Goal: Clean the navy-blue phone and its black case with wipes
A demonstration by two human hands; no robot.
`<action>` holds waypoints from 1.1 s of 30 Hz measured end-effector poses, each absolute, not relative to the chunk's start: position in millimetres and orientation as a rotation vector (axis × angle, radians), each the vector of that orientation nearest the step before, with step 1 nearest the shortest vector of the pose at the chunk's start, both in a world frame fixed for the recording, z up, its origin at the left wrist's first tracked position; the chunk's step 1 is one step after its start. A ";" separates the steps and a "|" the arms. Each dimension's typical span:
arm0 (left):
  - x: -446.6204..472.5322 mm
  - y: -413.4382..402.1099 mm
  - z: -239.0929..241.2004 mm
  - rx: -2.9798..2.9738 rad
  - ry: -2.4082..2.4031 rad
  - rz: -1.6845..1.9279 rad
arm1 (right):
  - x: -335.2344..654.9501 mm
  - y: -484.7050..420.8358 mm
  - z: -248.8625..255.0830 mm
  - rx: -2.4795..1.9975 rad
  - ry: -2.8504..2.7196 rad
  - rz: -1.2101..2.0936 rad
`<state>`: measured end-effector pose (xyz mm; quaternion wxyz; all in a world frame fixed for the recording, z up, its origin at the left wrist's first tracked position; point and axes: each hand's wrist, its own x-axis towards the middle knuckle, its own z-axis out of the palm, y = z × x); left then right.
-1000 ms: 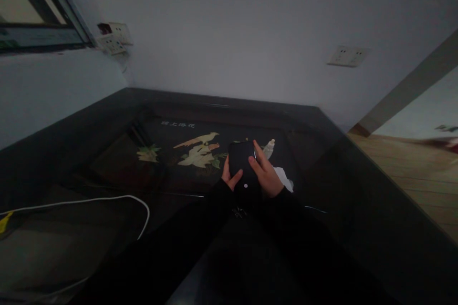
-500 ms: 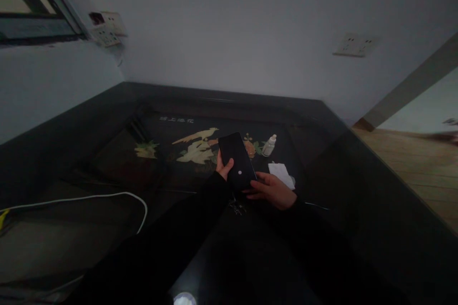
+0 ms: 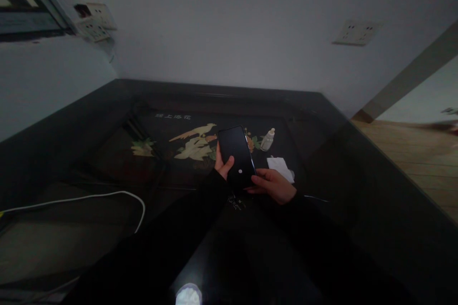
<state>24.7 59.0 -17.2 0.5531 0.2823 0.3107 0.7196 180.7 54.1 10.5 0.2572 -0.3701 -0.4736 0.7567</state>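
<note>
A black smartphone (image 3: 236,150) is held up over the dark table, tilted, its dark screen facing me with one small white dot low on it. My left hand (image 3: 223,164) wraps round its left edge, thumb lying on the front. At the lower right corner, my right hand (image 3: 274,185) grips the phone between thumb and fingers; some of those fingers are hidden beneath it. Just past my right hand lies a folded white tissue or cloth (image 3: 280,169). Behind that stands a small bottle (image 3: 267,140) with a pale top.
The dark glossy table (image 3: 343,152) carries a bird-and-flower picture (image 3: 195,148). On the left runs a white cable (image 3: 89,196). Sockets (image 3: 358,32) are on the wall behind, with more sockets (image 3: 96,21) near the window. A bright round reflection shows at the bottom.
The view has shifted slightly. The phone is tipped a little differently, so its right edge now catches light. Both hands keep their hold on it.
</note>
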 end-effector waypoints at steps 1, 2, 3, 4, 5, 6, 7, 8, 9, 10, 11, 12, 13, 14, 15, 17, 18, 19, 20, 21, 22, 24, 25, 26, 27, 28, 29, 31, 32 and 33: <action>24.6 58.1 -16.2 0.673 0.739 1.696 | 181.0 54.1 10.8 -1.006 -1.295 2.048; 24.5 57.3 -15.5 0.680 0.746 1.691 | 181.3 54.1 10.9 -1.009 -1.307 2.041; 24.5 56.6 -15.1 0.688 0.752 1.687 | 181.7 54.0 11.1 -1.015 -1.322 2.032; 24.5 55.9 -14.9 0.693 0.755 1.683 | 182.0 53.8 11.1 -1.020 -1.337 2.021; 24.7 55.4 -15.0 0.695 0.758 1.681 | 182.2 53.4 10.9 -1.027 -1.351 2.010; 25.1 54.8 -15.3 0.697 0.763 1.678 | 182.3 52.8 10.6 -1.034 -1.361 1.996; 25.6 54.2 -15.5 0.702 0.772 1.676 | 182.2 52.1 10.2 -1.042 -1.367 1.982; 26.1 53.5 -15.6 0.711 0.784 1.674 | 181.9 51.3 9.6 -1.049 -1.370 1.967; 26.5 52.9 -15.3 0.722 0.798 1.674 | 181.6 50.4 9.1 -1.056 -1.371 1.954; 26.8 52.3 -14.8 0.732 0.813 1.678 | 181.4 49.6 8.6 -1.063 -1.375 1.941; 26.7 51.8 -14.0 0.743 0.823 1.677 | 181.4 49.2 8.5 -1.068 -1.384 1.932; 26.3 51.5 -13.2 0.749 0.824 1.673 | 182.0 49.2 8.8 -1.073 -1.398 1.927; 25.6 51.1 -12.3 0.755 0.817 1.666 | 183.3 49.9 9.8 -1.077 -1.418 1.924; 24.7 50.6 -11.8 0.761 0.805 1.652 | 185.3 51.3 11.6 -1.082 -1.442 1.914; 23.7 49.8 -11.8 0.767 0.793 1.631 | 188.1 53.4 14.2 -1.089 -1.465 1.895; 23.0 45.9 -13.3 0.777 0.776 1.575 | 195.2 58.5 21.7 -1.109 -1.480 1.804; 23.7 42.5 -14.8 0.779 0.770 1.536 | 198.7 60.9 26.2 -1.106 -1.467 1.729; 25.4 38.0 -16.5 0.780 0.762 1.483 | 201.9 62.7 31.0 -1.091 -1.447 1.648; 28.1 32.6 -18.1 0.780 0.748 1.430 | 204.3 63.6 35.8 -1.067 -1.426 1.573; 31.4 26.5 -19.3 0.787 0.727 1.358 | 205.7 63.6 40.1 -1.040 -1.414 1.508; 35.2 20.1 -19.8 0.792 0.703 1.310 | 206.3 62.7 43.9 -1.016 -1.413 1.457; 42.2 8.4 -18.7 0.836 0.679 1.288 | 205.2 59.1 49.3 -0.985 -1.429 1.423; 44.8 3.9 -17.1 0.843 0.657 1.277 | 204.1 57.1 51.0 -0.973 -1.427 1.433; 46.5 0.6 -15.2 0.839 0.647 1.261 | 202.9 55.1 52.3 -0.954 -1.414 1.456; 47.3 -1.5 -13.3 0.830 0.637 1.242 | 201.8 53.4 53.2 -0.933 -1.389 1.488; 47.4 -2.5 -11.6 0.816 0.635 1.221 | 201.0 52.0 54.0 -0.913 -1.355 1.524; 46.9 -2.6 -10.3 0.806 0.639 1.203 | 200.4 51.0 54.7 -0.897 -1.320 1.553; 45.1 -1.4 -9.6 0.818 0.656 1.191 | 199.6 50.0 55.8 -0.889 -1.261 1.583; 44.4 -0.6 -10.1 0.839 0.670 1.201 | 199.4 49.8 56.1 -0.891 -1.241 1.592; 43.9 0.1 -11.0 0.863 0.684 1.217 | 199.3 49.7 56.2 -0.895 -1.226 1.596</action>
